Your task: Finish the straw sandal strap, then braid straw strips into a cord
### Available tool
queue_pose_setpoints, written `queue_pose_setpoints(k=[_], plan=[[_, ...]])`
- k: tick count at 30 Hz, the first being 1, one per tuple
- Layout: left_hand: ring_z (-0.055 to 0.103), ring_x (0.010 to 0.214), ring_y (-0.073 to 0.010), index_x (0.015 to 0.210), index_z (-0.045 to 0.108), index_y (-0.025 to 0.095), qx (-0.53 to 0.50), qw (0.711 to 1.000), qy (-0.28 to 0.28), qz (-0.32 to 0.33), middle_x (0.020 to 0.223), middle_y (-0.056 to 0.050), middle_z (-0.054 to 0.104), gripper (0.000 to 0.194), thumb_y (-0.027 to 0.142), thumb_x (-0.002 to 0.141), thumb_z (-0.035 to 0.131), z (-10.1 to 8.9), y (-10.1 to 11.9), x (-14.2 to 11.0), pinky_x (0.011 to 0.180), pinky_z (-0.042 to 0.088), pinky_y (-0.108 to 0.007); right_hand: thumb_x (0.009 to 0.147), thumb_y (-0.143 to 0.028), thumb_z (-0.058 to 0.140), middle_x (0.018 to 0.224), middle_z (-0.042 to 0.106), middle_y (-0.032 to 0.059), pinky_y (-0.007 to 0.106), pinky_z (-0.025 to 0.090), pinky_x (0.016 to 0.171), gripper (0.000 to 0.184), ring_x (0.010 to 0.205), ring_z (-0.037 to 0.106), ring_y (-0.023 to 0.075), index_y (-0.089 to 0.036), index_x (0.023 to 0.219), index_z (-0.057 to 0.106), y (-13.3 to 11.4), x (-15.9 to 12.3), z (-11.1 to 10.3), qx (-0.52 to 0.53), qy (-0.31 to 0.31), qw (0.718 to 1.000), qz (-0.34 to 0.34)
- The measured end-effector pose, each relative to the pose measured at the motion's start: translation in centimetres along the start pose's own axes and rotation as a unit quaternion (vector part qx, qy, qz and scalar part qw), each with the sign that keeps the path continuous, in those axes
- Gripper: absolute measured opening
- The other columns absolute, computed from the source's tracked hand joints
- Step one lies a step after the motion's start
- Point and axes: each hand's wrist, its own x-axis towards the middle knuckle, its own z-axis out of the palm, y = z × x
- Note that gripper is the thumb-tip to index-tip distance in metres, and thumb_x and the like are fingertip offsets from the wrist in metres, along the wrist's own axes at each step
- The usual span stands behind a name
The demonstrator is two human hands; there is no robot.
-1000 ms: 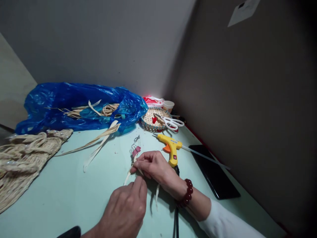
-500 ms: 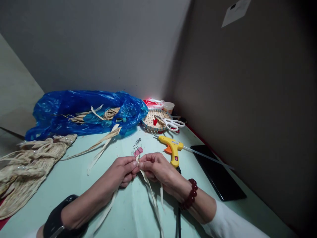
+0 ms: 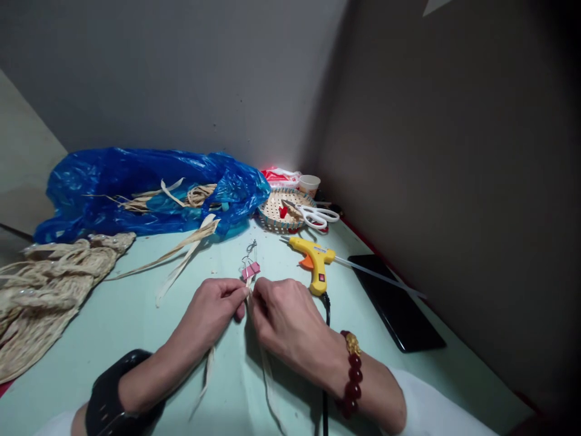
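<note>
R hand [image 3: 290, 321] rolled over | L hand [image 3: 218, 306] grip: pinching strips [image 3: 249, 283] just nr pink clip [image 3: 250, 270] | R grip: ditto

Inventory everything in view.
Plastic bag: one, blue, back
Raffia strips: several, tan, left, centre
Woven piece: one, tan, left
Binder clip: one, pink, centre
Glue gun: one, yellow, right
Glue stick: one, whitish, in gun
Cord: one, black, centre
Basket: one, tan, back
Scissors: one, white, on basket
Cup: one, white, back
Packet: one, red, back
Flat device: one, black, right
Table: one, green, beneath
Bracelet: one, red, right wrist
Wristband: one, black, left wrist
Left hand, right hand: two, centre
</note>
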Motion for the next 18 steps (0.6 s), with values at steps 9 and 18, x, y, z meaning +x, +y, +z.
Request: queue_pose_setpoints(k=[9, 18], plan=[[0.036, 0.046, -0.0072, 0.069, 0.067, 0.012, -0.101, 0.992, -0.040, -0.063, 0.051, 0.005, 0.051, 0.028, 0.040, 0.071, 0.065, -0.1, 0.4, -0.6, 0.046, 0.022, -0.020, 0.078, -0.009, 0.050, 0.079, 0.065, 0.0097, 0.031, 0.014, 0.047, 0.018, 0.057, 0.054, 0.0204, -0.011, 0.095, 0.056, -1.2, -1.9, 1.6, -0.221, -0.055, 0.950, -0.215], [0.012, 0.042, -0.0042, 0.070, 0.063, 0.013, -0.136, 0.982, -0.123, -0.050, 0.046, 0.012, 0.031, 0.024, 0.036, 0.076, 0.064, -1.1, 0.6, -0.5, 0.042, 0.006, -0.022, 0.095, -0.023, 0.043, 0.073, 0.066, 0.0019, 0.026, 0.034, 0.060, 0.011, 0.066, 0.057, 0.0150, -0.016, 0.093, 0.051, 1.0, 1.0, -0.5, 0.097, 0.013, 0.995, 0.004]])
